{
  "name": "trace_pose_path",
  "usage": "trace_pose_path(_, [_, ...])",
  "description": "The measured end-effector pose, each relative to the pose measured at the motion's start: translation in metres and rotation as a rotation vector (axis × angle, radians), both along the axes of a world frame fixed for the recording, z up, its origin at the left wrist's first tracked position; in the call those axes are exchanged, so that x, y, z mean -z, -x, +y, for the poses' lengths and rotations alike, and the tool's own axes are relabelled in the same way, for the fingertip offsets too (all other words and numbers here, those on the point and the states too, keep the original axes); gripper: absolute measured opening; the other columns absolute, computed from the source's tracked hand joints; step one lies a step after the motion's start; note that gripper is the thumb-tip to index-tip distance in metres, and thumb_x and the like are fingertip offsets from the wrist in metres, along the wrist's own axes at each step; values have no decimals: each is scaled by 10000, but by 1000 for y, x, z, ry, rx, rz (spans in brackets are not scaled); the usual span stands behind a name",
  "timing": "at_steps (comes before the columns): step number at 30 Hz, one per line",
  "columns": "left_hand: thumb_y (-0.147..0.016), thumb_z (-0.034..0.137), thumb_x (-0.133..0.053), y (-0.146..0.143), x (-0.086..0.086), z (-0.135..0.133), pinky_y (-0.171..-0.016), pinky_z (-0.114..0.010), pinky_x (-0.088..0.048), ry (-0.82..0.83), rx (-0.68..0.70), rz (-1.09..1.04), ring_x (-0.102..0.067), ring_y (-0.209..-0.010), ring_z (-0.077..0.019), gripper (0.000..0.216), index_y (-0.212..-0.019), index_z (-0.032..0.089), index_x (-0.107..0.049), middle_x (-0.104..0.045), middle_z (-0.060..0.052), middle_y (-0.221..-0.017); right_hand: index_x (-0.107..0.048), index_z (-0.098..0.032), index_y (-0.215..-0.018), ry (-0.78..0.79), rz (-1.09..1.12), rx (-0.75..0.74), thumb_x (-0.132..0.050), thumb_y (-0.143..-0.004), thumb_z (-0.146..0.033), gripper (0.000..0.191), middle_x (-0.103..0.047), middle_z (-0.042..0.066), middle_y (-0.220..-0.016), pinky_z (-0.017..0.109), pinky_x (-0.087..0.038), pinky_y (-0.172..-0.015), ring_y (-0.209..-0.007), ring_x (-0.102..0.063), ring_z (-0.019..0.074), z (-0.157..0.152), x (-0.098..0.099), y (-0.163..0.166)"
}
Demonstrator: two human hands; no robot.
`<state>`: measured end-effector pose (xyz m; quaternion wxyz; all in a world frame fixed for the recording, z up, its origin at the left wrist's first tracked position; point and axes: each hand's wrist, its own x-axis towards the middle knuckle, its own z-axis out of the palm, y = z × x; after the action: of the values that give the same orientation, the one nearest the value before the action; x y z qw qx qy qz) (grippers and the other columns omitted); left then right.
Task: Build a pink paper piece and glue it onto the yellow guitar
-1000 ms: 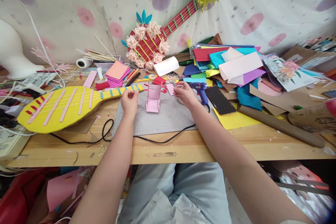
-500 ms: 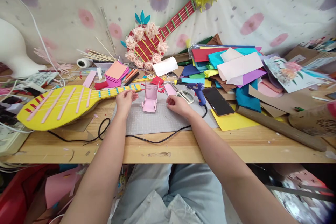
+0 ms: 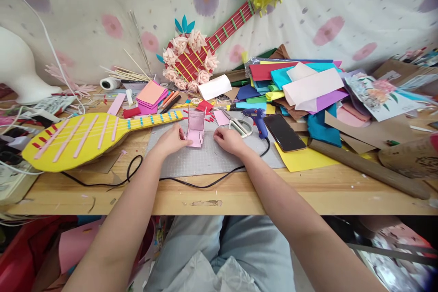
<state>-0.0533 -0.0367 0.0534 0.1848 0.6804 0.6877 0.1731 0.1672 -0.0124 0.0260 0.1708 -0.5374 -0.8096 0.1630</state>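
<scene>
A small pink cardboard chair (image 3: pixel 196 138) with dark edges stands upright on the grey cutting mat (image 3: pixel 201 162). At its left side is my left hand (image 3: pixel 172 139), thumb in front and fingers behind, closed on the chair's side edge. My right hand (image 3: pixel 228 140) rests on the mat a little to the right of the chair, apart from it. Its fingers are curled together, and whatever may be inside them is hidden. Just beyond that hand lie white-handled scissors (image 3: pixel 242 127) and a pink paper piece (image 3: pixel 221 117).
A blue glue gun (image 3: pixel 260 124) stands right of the scissors, its black cord (image 3: pixel 201 186) crossing the mat's front. Further right lies a phone (image 3: pixel 284 132) on yellow sheets. To the left is a yellow cardboard lute (image 3: pixel 78 139). Coloured sheets (image 3: pixel 311 86) pile up behind.
My left hand has moved right and forward from beside the lute's neck and closed on the chair's left side. My right hand has shifted slightly left and down.
</scene>
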Motion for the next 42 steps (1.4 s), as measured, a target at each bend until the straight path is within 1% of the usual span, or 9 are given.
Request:
trace_pose_path(4, [-676,239,-589,-9,12,5,-572,-268,-329,-186,-147,12,-533,-643,-170,205,-812,217,-438,-546,0,-714,-612,-199,-860,7,78,32,-455,-807,-272,181,-665,36,-814,242,-321,-581,-711,-558,154,0,1,2])
trace_pose_path(12, [-685,232,-593,-16,35,22,-662,-289,-394,-372,-285,-156,-584,-733,-192,233,-874,219,-457,-590,-20,-763,-632,-190,-842,34,152,12,-489,-799,-248,160,-662,19,-741,234,-343,-599,-664,-555,131,-1,0,4])
trace_pose_path(19, [-648,258,-635,-3,44,21,-699,-284,-447,-293,-128,-496,-597,-784,-158,431,-1034,194,-454,-622,-60,-896,-622,-193,-764,61,45,-124,-559,-733,-238,84,-642,0,-701,223,-304,-560,-629,-528,119,-4,-6,1])
trace_pose_path(22, [-629,206,-630,1,38,10,-708,-262,-456,-465,-128,-521,-575,-847,-140,505,-1091,188,-428,-576,-97,-1079,-623,-188,-749,45,51,-112,-532,-748,-225,98,-637,5,-691,226,-296,-554,-620,-519,119,-6,-7,2])
trace_pose_path(25, [-684,202,-566,-7,28,-4,-724,-257,-450,-629,-144,-371,-556,-783,-123,358,-1030,190,-478,-594,-64,-995,-635,-186,-797,29,104,-69,-501,-780,-251,151,-636,16,-703,226,-299,-558,-631,-515,125,-6,-5,4])
trace_pose_path(29, [-701,244,-555,-28,29,-12,-648,-245,-447,-427,13,-321,-548,-656,-114,238,-933,201,-522,-612,-19,-818,-639,-186,-814,30,197,-50,-471,-801,-268,187,-616,5,-671,219,-311,-564,-610,-504,117,-8,-1,10])
trace_pose_path(32, [-661,217,-575,-35,36,-9,-629,-256,-437,-313,19,-248,-550,-643,-132,216,-874,201,-545,-616,-21,-777,-629,-195,-862,32,244,-65,-463,-796,-246,185,-604,-12,-646,215,-316,-561,-584,-497,110,-12,1,17])
trace_pose_path(36, [-691,252,-541,-34,39,-7,-614,-252,-421,-312,-24,-248,-543,-620,-135,90,-766,206,-562,-605,-5,-692,-603,-202,-893,22,253,-86,-468,-780,-224,177,-619,-14,-665,217,-327,-566,-590,-514,113,-17,2,28])
trace_pose_path(42, [-669,219,-523,-32,34,-10,-609,-247,-418,-308,-28,-301,-544,-610,-127,99,-740,193,-586,-621,-10,-707,-585,-204,-826,-34,193,-54,-458,-780,-246,141,-640,-4,-695,228,-314,-559,-620,-540,129,-21,5,36])
